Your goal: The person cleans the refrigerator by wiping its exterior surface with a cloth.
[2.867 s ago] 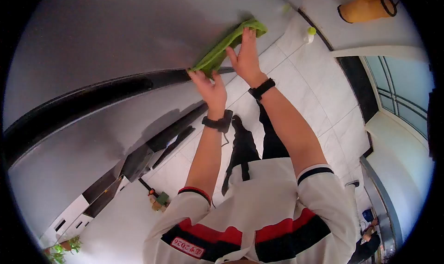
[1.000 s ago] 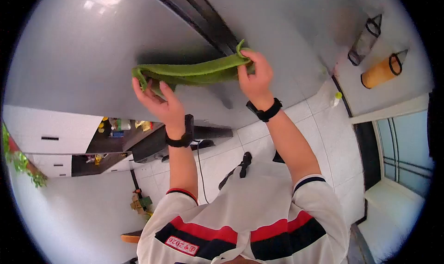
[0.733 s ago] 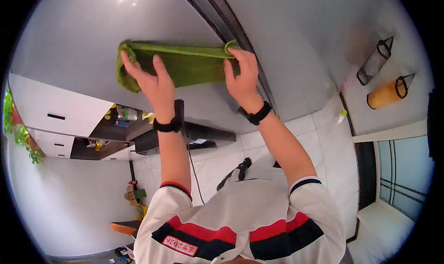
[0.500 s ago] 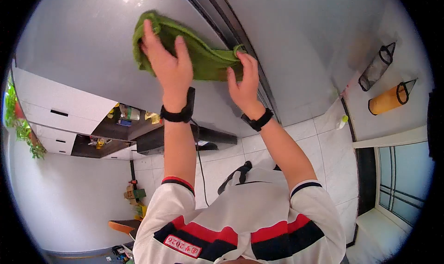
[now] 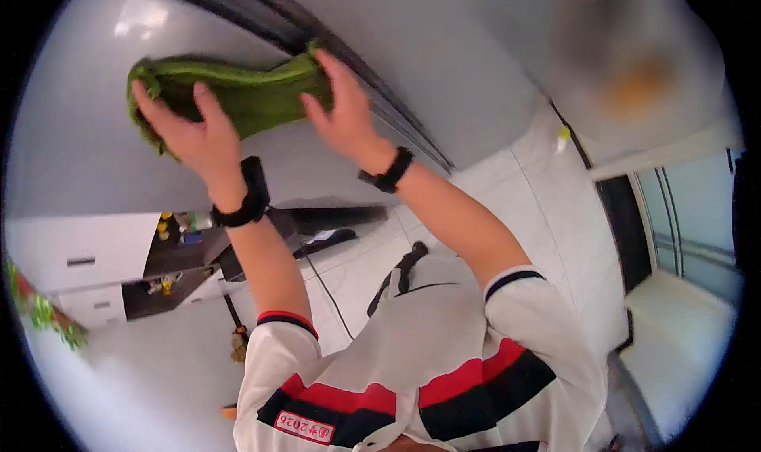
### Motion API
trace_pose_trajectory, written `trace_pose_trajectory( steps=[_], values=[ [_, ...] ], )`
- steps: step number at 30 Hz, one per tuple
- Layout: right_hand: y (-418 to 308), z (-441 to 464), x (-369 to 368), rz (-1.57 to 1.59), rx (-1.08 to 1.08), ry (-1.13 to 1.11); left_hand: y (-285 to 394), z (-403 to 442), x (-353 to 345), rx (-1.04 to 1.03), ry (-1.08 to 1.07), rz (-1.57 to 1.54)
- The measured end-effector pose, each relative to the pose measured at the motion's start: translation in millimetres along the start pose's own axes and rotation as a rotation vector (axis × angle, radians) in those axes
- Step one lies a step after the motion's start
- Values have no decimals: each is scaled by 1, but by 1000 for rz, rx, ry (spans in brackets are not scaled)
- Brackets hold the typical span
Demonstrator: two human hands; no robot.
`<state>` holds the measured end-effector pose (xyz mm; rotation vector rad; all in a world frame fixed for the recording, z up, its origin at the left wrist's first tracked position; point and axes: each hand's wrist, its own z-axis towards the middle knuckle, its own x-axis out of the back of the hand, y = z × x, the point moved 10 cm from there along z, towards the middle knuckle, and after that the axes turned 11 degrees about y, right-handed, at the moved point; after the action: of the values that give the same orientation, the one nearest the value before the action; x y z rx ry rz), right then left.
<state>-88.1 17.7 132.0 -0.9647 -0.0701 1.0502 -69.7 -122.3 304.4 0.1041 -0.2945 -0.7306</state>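
Note:
A green cloth (image 5: 261,103) is stretched between my two hands against a smooth grey panel (image 5: 87,151). My left hand (image 5: 198,139) grips the cloth's left end, its fingers over the bunched edge. At the upper right corner of the cloth, my right hand (image 5: 349,107) holds it between thumb and fingers. Just beside that corner runs a dark seam (image 5: 380,99) between the left panel and another grey panel (image 5: 468,80). Black bands circle both wrists.
White drawers (image 5: 79,254) and dark open shelves with small items (image 5: 170,234) stand at the left. A black cable (image 5: 329,293) hangs below my left forearm. Pale floor tiles (image 5: 515,206) lie beneath. A glazed door (image 5: 690,206) is at the right, a plant (image 5: 47,313) at the far left.
Both hands and the cloth have shifted left in view, the right hand also upward and the left hand downward. The whole view has turned, blurring the right side. Both hands keep hold of the cloth.

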Motion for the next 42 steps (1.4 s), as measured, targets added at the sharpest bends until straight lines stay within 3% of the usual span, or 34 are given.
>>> trace_pose_trajectory(
  steps=[4,9,12,15,18,22,25,32,34,36,42],
  values=[
    [23,-37,2,-158,41,-40,-12,-51,-12,-11,-136,81],
    [90,-103,31,-368,-99,-17,-51,-148,-29,32,-398,223],
    [129,-135,57,-450,-232,-35,-71,-201,-40,100,-581,191],
    [171,-177,80,-490,-323,-41,-62,-237,-48,-29,-685,93],
    [191,-191,92,-525,-377,-34,-72,-267,-47,5,-751,18],
    [179,-181,77,-508,-441,-3,-94,-272,-19,171,-671,11],
    [119,-158,40,-617,-182,99,-109,-253,11,242,-524,29],
    [34,-171,-80,-519,205,-163,-162,-213,89,403,-236,0],
    [43,-175,-81,-512,228,-159,-170,-212,94,434,-235,-47],
    [57,-173,-73,-527,239,-154,-172,-218,94,336,-269,43],
    [154,-216,-11,-809,-43,-85,-176,-268,66,240,-409,60]
  ],
)
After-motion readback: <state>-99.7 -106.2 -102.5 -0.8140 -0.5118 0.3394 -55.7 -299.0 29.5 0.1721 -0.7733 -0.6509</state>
